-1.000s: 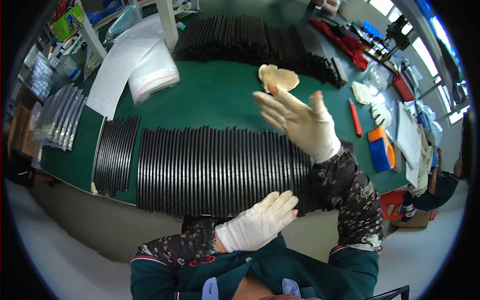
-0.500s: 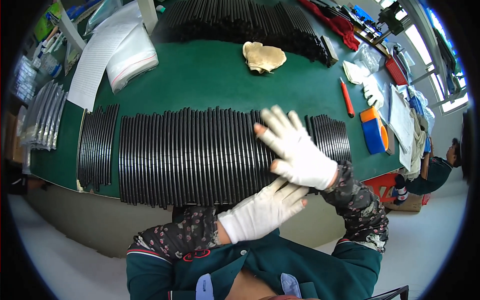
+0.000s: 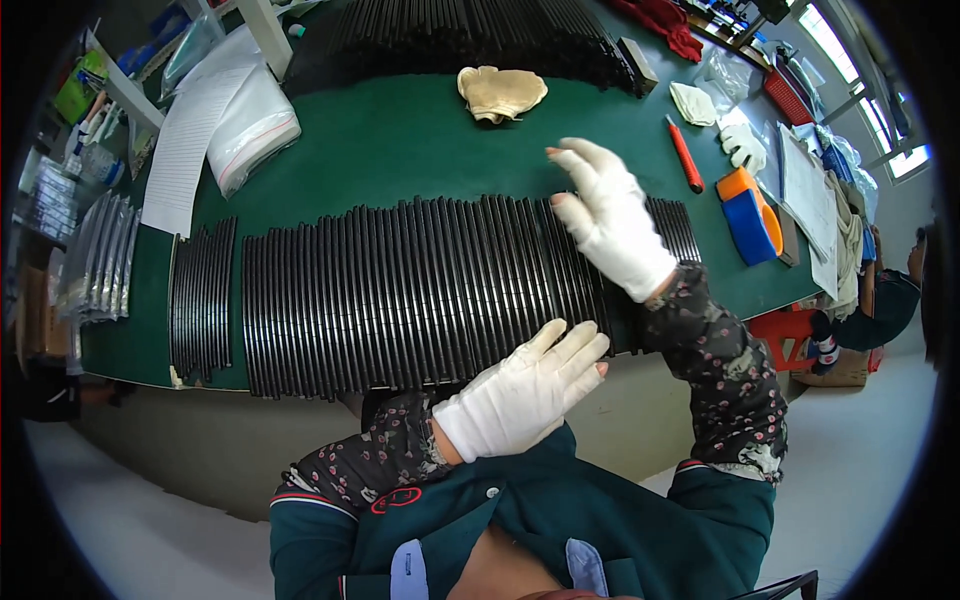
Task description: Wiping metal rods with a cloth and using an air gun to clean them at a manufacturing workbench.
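A wide row of thin black rods (image 3: 390,300) lies side by side on the green table, their lengths pointing away from me. My left hand (image 3: 525,390), in a white glove with bare fingertips, rests over the near ends at the row's right part, fingers stretched out and nothing in them. Above the far ends on the right, my right hand (image 3: 612,218), gloved alike, is raised with its thumb and fingers apart. Smaller groups of the same rods lie at the left (image 3: 202,300) and at the right (image 3: 672,228), the latter partly hidden by my right hand and sleeve.
At the far edge lies a big stack of black rods (image 3: 450,35), with a beige cloth (image 3: 502,93) before it. On the right are a red-handled tool (image 3: 685,155), a blue-and-orange tape roll (image 3: 750,225) and a white glove (image 3: 742,147). Papers (image 3: 180,165) and plastic bags (image 3: 252,125) lie left.
My right hand has moved up and to the right, away from the left hand, its fingers now curving. My left hand has shifted slightly up over the near rod ends. The view has tilted a little.
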Demonstrator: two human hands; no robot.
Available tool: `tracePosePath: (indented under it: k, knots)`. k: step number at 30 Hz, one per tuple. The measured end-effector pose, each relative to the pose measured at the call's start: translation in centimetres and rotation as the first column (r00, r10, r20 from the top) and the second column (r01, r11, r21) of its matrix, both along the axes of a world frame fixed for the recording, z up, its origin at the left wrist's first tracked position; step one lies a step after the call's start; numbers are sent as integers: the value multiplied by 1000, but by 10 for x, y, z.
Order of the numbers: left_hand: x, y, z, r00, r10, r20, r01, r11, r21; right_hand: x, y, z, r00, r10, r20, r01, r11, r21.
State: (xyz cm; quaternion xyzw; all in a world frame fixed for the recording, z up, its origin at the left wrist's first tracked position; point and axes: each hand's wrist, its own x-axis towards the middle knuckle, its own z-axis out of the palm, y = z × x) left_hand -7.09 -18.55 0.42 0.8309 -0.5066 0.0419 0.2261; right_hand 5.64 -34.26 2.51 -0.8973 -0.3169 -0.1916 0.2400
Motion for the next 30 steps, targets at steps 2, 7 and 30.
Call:
tracePosePath:
  k: [2,7,30]
  knots:
    - [-3,1,0,1000,15,20,-15,1000,-3,-4,-39,4,995,-104,0,103,993,-51]
    - [-10,19,17,1000,-4,24,7,994,-109,-39,-122,-28,937,-348,12,327,866,-378]
    - [119,40,34,981,173,84,-178,983,51,-67,-24,-9,943,301,-141,-332,871,-363]
